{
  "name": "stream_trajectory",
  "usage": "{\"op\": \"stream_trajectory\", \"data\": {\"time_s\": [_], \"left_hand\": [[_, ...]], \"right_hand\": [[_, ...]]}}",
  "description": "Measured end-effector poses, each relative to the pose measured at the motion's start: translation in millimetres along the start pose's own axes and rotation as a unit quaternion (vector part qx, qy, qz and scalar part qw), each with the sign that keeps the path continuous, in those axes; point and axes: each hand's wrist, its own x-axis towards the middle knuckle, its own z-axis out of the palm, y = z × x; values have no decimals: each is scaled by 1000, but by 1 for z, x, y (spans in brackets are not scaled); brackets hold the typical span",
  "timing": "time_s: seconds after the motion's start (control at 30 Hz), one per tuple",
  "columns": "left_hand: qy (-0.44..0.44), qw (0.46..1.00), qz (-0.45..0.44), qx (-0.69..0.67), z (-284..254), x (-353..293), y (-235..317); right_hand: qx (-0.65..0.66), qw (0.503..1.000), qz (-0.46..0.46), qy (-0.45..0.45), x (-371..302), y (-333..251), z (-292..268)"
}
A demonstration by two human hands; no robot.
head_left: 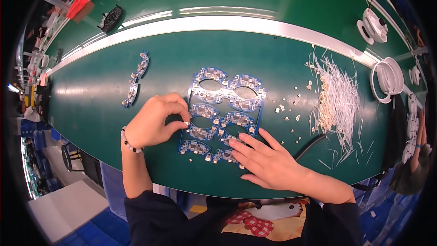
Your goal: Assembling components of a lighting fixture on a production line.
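Observation:
A blue circuit board panel (248,81), made of several curved boards packed with components, lies on the green table in front of me. At its left edge my left hand (154,117) is closed in a pinch, with a small white connector (186,123) between thumb and forefinger. Flat over the panel's lower right part rests my right hand (275,163), its fingers spread and empty, hiding some of the boards there. One loose small connector (190,160) sits by the panel's lower left edge.
Loose curved blue boards (132,92) lie at the left. To the right, a pile of thin white strips (341,98) borders many cream connectors (325,111), with a black cable (310,146) nearby. White round housings (390,79) stand far right; a black part (110,18) sits beyond the white rail (218,23).

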Motion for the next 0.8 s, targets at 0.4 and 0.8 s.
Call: {"op": "stream_trajectory", "data": {"time_s": [0.4,0.8], "left_hand": [[59,988,-3,144,14,0,23],[206,959,152,121,31,17,47]], "right_hand": [[-9,1000,1,21,-5,2,5],[-54,994,-41,84,-10,-4,8]]}}
